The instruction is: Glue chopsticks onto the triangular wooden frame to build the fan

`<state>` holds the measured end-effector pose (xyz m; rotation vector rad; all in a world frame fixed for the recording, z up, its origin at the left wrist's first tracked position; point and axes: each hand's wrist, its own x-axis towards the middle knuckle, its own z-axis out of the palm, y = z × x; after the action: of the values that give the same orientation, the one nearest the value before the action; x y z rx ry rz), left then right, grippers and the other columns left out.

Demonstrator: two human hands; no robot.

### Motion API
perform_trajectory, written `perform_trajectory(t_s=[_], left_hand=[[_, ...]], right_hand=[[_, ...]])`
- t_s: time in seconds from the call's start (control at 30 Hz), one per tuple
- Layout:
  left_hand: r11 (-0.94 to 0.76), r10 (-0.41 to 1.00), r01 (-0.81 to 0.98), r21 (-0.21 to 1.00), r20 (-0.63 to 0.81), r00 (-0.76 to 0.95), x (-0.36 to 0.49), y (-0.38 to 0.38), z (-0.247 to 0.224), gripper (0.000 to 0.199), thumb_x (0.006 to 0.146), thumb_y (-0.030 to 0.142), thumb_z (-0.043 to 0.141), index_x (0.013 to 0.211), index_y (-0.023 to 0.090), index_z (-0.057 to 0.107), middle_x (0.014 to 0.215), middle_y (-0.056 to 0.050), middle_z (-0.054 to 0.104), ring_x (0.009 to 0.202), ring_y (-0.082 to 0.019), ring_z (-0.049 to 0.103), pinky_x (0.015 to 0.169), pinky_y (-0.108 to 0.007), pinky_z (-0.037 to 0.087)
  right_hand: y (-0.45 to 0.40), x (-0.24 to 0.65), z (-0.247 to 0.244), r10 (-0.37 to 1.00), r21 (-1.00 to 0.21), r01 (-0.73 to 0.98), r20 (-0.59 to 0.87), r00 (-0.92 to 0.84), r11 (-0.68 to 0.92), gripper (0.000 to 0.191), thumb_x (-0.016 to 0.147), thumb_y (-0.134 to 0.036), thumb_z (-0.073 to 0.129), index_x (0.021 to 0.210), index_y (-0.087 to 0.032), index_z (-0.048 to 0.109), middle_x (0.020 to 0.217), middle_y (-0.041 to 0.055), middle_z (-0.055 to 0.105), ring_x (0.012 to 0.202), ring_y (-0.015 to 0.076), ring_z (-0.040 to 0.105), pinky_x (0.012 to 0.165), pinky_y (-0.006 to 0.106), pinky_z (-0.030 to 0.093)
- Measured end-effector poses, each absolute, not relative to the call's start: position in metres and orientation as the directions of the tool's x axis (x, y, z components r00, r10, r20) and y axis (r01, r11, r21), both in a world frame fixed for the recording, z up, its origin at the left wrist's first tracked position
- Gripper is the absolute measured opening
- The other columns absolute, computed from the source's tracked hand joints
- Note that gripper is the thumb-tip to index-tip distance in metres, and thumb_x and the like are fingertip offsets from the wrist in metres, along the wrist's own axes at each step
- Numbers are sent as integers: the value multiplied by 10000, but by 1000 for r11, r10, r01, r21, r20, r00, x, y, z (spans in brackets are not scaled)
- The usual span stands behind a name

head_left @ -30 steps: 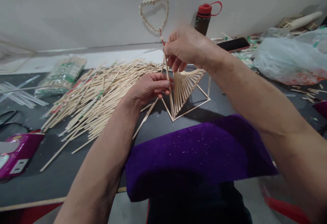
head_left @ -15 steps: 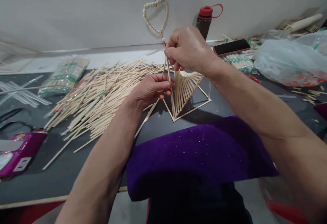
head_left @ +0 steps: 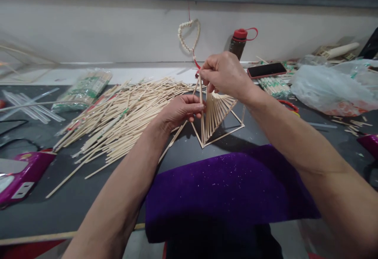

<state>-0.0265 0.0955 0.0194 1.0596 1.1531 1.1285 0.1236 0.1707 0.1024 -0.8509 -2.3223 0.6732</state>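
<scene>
A small frame of thin wooden sticks stands on the dark tabletop, with a fan of slanting sticks on its side. My right hand pinches the top end of a nearly upright stick at the frame's front corner. Lower down, my left hand has thumb and fingers closed on that same stick. Its lower end meets the frame's base corner. Fingertips partly cover the far side of the frame.
A pile of loose sticks spreads to the left, beside a bagged bundle, clear rods and a magenta device. Purple cloth lies in front. Behind and right are a bottle, a phone and a plastic bag.
The camera view has tilted up, so everything sits slightly lower in the picture. Both hands keep their hold on the upright stick, and the frame stands as before.
</scene>
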Motion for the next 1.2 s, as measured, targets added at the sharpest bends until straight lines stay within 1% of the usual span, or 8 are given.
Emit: perform_trajectory(t_s=[0.1, 0.3, 0.43, 0.63, 0.8, 1.0, 1.2], left_hand=[[121, 991, -113, 986, -115, 62, -27, 96, 17, 132, 669, 190, 750, 698, 138, 632, 678, -10, 669, 507, -58, 580, 388, -141, 370], [124, 991, -107, 986, -119, 53, -26, 96, 17, 146, 674, 195, 750, 685, 147, 612, 654, -4, 655, 499, -53, 570, 386, -139, 352], [124, 992, -113, 986, -120, 43, -26, 96, 17, 146, 671, 186, 745, 680, 147, 605, 625, 5, 638, 487, -53, 567, 383, -138, 349], [115, 993, -113, 987, -112, 29, -24, 96, 17, 148, 666, 172, 743, 679, 145, 598, 596, 23, 615, 475, -49, 559, 373, -134, 342], [120, 993, -98, 988, -119, 20, -21, 95, 19, 131, 673, 163, 726, 666, 143, 597, 557, 35, 593, 457, -44, 544, 375, -131, 339], [127, 992, -96, 987, -125, 22, -21, 95, 19, 102, 676, 161, 720, 679, 142, 620, 558, 27, 599, 461, -50, 555, 373, -132, 342], [122, 992, -111, 986, -119, 33, -22, 96, 17, 102, 673, 145, 727, 698, 138, 628, 547, 27, 602, 461, -57, 565, 373, -128, 360]], right_hand=[[178, 123, 98, 685, -637, 379, 337, -646, 671, 151, 829, -218, 555, 728, -134, 629, 583, 39, 607, 581, 140, 625, 551, 226, 474], [183, 124, 95, 667, -622, 373, 340, -664, 688, 185, 845, -184, 529, 704, -119, 630, 583, 40, 587, 602, 153, 625, 612, 283, 515], [180, 124, 96, 660, -620, 358, 365, -657, 698, 148, 804, -137, 556, 679, -117, 632, 554, 34, 565, 627, 171, 625, 644, 320, 522], [178, 123, 96, 625, -575, 335, 434, -649, 746, 144, 760, -89, 554, 644, -127, 632, 548, 39, 562, 693, 202, 637, 664, 336, 519], [177, 123, 96, 615, -545, 351, 436, -657, 761, 172, 763, -85, 535, 619, -129, 618, 533, 35, 555, 661, 197, 630, 653, 335, 507], [173, 126, 100, 587, -453, 400, 425, -689, 797, 216, 780, -72, 495, 606, -128, 611, 505, 26, 534, 592, 160, 588, 644, 320, 476], [173, 128, 99, 533, -345, 411, 459, -711, 844, 206, 781, -65, 491, 679, -140, 654, 567, 33, 590, 681, 176, 601, 693, 323, 462]])
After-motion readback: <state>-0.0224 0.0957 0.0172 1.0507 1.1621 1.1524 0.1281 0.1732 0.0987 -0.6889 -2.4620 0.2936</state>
